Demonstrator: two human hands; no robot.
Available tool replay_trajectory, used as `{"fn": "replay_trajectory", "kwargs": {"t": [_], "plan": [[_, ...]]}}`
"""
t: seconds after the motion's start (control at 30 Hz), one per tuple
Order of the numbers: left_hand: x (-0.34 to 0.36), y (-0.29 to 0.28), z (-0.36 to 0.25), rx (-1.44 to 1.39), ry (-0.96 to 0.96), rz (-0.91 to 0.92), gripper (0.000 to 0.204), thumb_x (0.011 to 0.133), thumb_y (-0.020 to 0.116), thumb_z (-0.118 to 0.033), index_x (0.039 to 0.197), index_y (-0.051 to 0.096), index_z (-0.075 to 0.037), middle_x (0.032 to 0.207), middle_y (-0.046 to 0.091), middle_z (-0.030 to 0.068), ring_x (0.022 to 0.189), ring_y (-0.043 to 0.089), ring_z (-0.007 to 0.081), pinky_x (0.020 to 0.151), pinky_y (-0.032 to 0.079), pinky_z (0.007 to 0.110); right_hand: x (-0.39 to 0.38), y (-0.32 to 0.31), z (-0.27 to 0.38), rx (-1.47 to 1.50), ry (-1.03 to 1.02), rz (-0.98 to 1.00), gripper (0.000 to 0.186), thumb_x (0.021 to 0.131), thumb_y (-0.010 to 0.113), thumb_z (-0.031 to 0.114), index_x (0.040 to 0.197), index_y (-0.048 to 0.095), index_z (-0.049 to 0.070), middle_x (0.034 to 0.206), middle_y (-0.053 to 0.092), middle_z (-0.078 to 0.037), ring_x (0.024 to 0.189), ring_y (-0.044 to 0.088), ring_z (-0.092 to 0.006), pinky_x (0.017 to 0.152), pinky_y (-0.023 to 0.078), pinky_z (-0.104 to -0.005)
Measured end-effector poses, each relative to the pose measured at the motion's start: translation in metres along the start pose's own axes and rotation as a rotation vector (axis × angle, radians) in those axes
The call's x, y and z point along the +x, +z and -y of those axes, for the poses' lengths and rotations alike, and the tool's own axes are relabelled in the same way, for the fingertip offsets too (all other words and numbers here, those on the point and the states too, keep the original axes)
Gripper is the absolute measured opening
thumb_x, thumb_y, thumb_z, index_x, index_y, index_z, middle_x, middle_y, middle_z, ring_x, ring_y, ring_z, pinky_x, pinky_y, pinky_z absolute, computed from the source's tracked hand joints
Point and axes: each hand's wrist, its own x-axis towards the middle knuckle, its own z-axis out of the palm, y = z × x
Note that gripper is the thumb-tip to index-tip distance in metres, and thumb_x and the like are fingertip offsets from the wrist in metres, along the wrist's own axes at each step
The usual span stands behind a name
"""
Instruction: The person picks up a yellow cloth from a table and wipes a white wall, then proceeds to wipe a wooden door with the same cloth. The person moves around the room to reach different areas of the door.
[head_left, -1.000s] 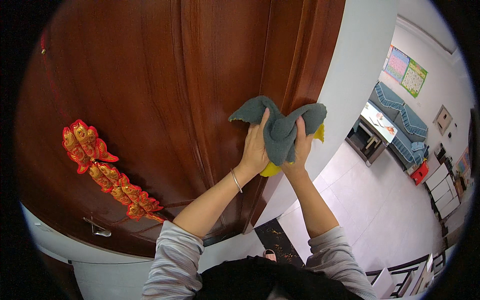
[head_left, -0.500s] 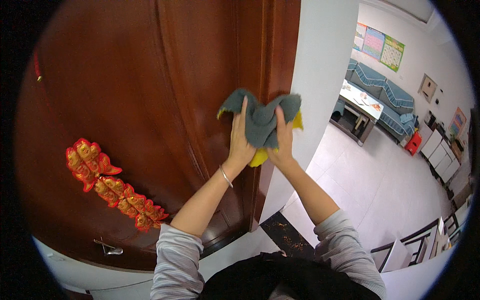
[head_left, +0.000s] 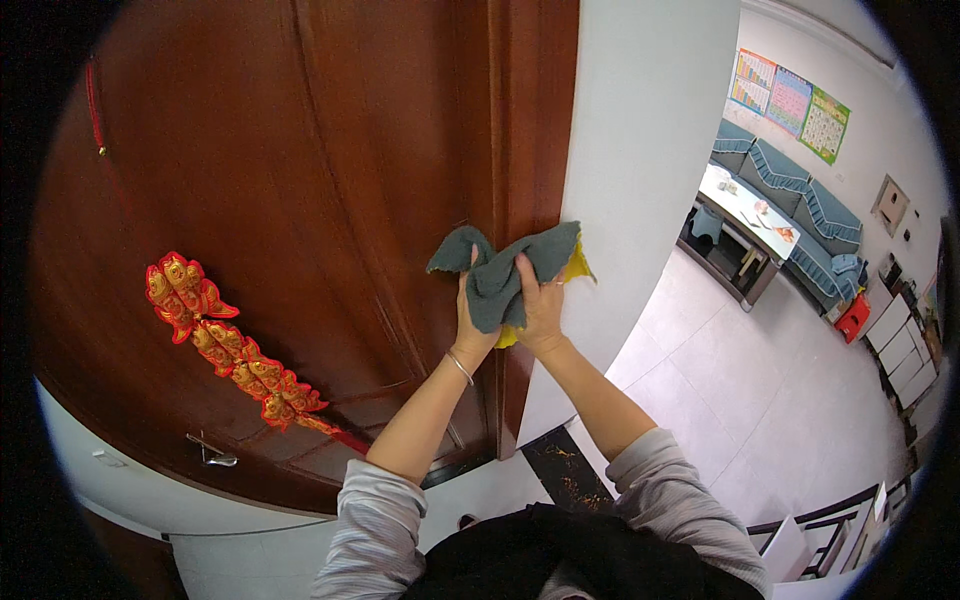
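Note:
A grey cleaning cloth with a yellow underside (head_left: 500,290) is bunched up between both my hands, level with the right edge of the brown wooden door (head_left: 260,180) and its frame (head_left: 530,130). My left hand (head_left: 473,328) grips the left part of the cloth, thumb on top, and a silver bangle circles that wrist. On the right part, my right hand (head_left: 541,315) holds it with the thumb pressed into the grey side. The remaining fingers are mostly hidden by the cloth. A yellow corner sticks out beyond the right hand.
A red and gold fish ornament (head_left: 235,345) hangs on the door, above a metal handle (head_left: 212,455). Right of the frame stands a white wall (head_left: 640,130). Beyond are a low table (head_left: 735,250), a blue sofa (head_left: 780,180), a red stool (head_left: 853,318) and chairs (head_left: 820,540).
Both hands have moved lower along the door frame, with the cloth still held between them. The view has shifted a little, so more of the room shows.

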Motion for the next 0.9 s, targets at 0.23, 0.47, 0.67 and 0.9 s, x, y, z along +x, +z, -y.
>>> {"fn": "replay_trajectory", "kwargs": {"t": [0.23,0.47,0.67,0.9], "plan": [[-0.045,0.004,0.026,-0.353,-0.126,-0.083,0.054,0.096,0.064,-0.013,0.145,0.043,-0.008,0.143,0.048,0.0086,0.132,0.046,0.0259,0.114,0.035,0.038,-0.043,-0.005,0.000,0.065,0.022,0.060,0.060,0.085,0.064,0.025,0.143,0.050,0.017,0.130,0.053,-0.020,0.123,0.047,-0.0457,0.107,0.032,-0.0575],[-0.104,-0.005,0.054,0.682,0.206,-0.039,0.045,0.092,0.061,-0.001,0.136,0.054,-0.003,0.141,0.052,0.0154,0.131,0.049,0.0326,0.112,0.036,0.040,-0.107,-0.012,-0.004,0.063,0.080,0.236,0.057,0.085,0.064,0.022,0.141,0.054,0.016,0.128,0.053,-0.025,0.123,0.046,-0.0479,0.109,0.030,-0.0595],[-0.070,-0.002,0.014,0.027,-0.061,-0.064,0.054,0.097,0.054,0.000,0.148,0.038,-0.004,0.142,0.049,0.0090,0.127,0.049,0.0208,0.110,0.039,0.032,-0.063,-0.041,0.007,0.267,0.192,0.265,0.064,0.084,0.072,0.018,0.144,0.051,0.018,0.140,0.040,-0.030,0.134,0.035,-0.0518,0.110,0.032,-0.0568],[-0.037,0.013,-0.017,0.384,0.098,-0.023,0.072,0.096,0.055,0.004,0.158,0.020,-0.005,0.151,0.040,0.0088,0.132,0.045,0.0189,0.112,0.036,0.029,-0.023,-0.030,-0.007,0.340,0.132,0.107,0.057,0.075,0.077,0.010,0.128,0.056,0.011,0.140,0.040,-0.030,0.132,0.037,-0.0523,0.108,0.037,-0.0529]]}}
